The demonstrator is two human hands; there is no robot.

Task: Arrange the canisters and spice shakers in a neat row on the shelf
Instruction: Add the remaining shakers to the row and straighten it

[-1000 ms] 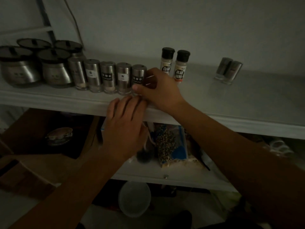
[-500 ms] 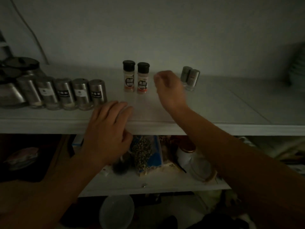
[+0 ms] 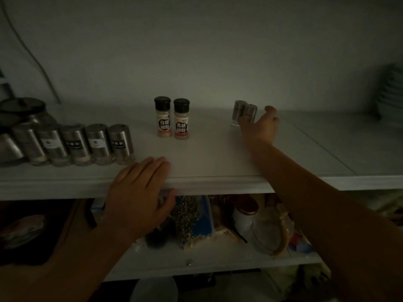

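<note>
White shelf (image 3: 218,155) lies bare between two pepper bottles (image 3: 172,117) and two steel shakers (image 3: 244,112). Right hand (image 3: 260,127) cups those shakers, grip unclear; left hand (image 3: 139,192) rests flat over the front edge, beside the shaker row (image 3: 87,144).

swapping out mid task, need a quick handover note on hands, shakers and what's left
Left hand: resting on the shelf front edge, holding nothing.
Right hand: reaching the two steel shakers at the back right, fingers around them; a closed grip cannot be confirmed.
Done: five steel shakers in a row at left, beside the lidded canisters.
Left: bring over the back pair and the two black-capped pepper bottles standing mid-shelf.
</note>
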